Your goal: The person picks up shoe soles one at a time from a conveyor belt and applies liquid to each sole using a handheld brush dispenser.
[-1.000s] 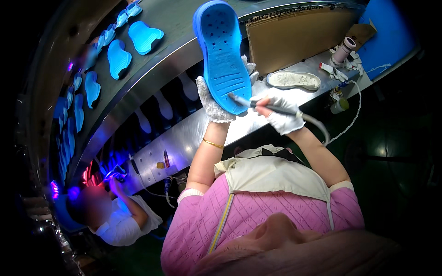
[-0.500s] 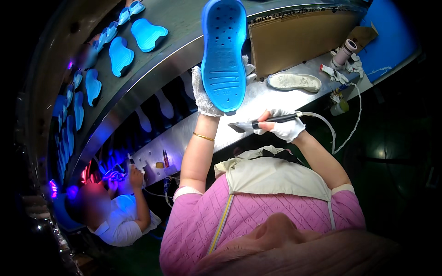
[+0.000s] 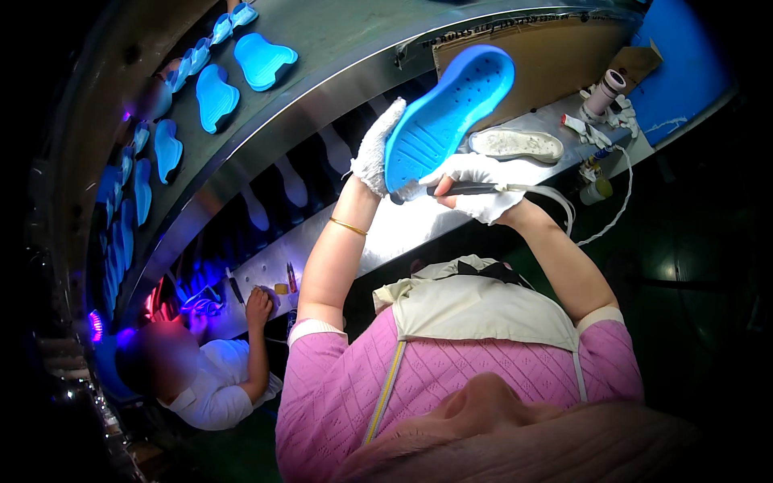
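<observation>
A blue shoe sole (image 3: 447,113) with small holes and ridges on its inner face is tilted up to the right above the bench. My gloved left hand (image 3: 377,154) grips its left edge near the heel, partly hidden behind it. Around the dark handle of a brush (image 3: 475,188), my right hand (image 3: 487,171) is closed, its glove leaving some fingertips bare. The brush's bristle end lies close to the lower heel rim; whether it touches cannot be made out. A pale tube (image 3: 555,193) runs from the brush handle.
On the metal bench (image 3: 394,237) rest a white-filled sole (image 3: 517,145), a cardboard sheet (image 3: 555,60) and a pinkish cylinder (image 3: 604,92). A conveyor belt (image 3: 338,32) carries several blue soles (image 3: 264,61) beyond it. At left sits another person (image 3: 229,370), one hand on the bench.
The blue sole has tilted to the right, and my left hand has turned with it. My right hand has brought the brush up to the heel end. The other person's hand has lowered to the bench.
</observation>
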The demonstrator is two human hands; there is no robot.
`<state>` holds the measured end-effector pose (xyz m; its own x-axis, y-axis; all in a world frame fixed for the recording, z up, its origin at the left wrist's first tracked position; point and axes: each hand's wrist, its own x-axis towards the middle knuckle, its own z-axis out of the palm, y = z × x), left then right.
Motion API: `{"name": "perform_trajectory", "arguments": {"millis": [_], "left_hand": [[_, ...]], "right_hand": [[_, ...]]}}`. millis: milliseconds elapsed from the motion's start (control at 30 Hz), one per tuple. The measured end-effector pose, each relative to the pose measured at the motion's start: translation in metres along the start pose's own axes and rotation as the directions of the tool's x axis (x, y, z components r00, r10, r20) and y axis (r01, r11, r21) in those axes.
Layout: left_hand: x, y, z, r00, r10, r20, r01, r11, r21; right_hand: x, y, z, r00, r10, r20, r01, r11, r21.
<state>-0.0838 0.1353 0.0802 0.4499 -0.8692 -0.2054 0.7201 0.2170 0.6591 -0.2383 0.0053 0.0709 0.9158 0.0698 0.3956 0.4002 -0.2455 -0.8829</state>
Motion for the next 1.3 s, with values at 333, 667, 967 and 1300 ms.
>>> {"name": "perform_trajectory", "arguments": {"millis": [333, 667, 967, 1300], "left_hand": [[-0.006, -0.002, 0.021, 0.995, -0.073, -0.075, 0.089, 0.967, 0.239], [-0.011, 0.009, 0.031, 0.970, -0.243, -0.020, 0.236, 0.914, 0.331], [-0.009, -0.032, 0.014, 0.969, -0.103, 0.223, 0.146, 0.972, -0.185], [-0.021, -0.030, 0.005, 0.972, 0.031, 0.233, 0.031, 0.967, -0.255]], "right_hand": [[0.011, -0.010, -0.027, 0.981, 0.171, 0.094, -0.180, 0.979, 0.096], [0.014, -0.014, -0.052, 0.970, 0.226, 0.091, -0.203, 0.957, -0.206], [0.017, -0.016, -0.055, 0.877, 0.458, -0.144, -0.403, 0.865, 0.299], [0.010, 0.003, -0.055, 0.961, 0.099, -0.257, -0.085, 0.994, 0.069]]}}
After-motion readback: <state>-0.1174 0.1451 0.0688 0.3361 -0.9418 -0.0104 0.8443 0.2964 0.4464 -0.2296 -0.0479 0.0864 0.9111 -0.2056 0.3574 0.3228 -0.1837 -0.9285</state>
